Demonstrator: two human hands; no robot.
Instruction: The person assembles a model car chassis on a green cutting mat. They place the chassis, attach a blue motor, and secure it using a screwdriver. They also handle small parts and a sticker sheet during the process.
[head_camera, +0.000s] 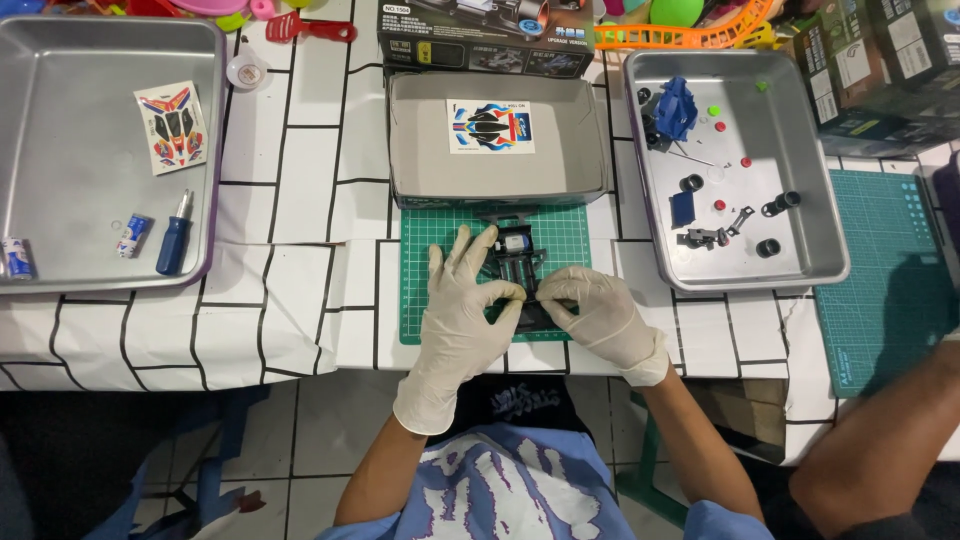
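Both hands, left (462, 310) & right (600, 312), pinched a toy car (518, 262) on green mat (570, 228); tray (835, 250) at 2 o'clock.

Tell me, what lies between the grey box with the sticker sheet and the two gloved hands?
In the head view, the small black toy car chassis lies there on the green cutting mat, below the grey box; the left hand and right hand both hold it.

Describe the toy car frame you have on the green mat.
The toy car frame is black, plastic-looking, lying flat on the green cutting mat in front of the grey box lid. A small silver-and-blue motor sits in its far end. The gloved left hand and right hand both pinch its near end, hiding that part.
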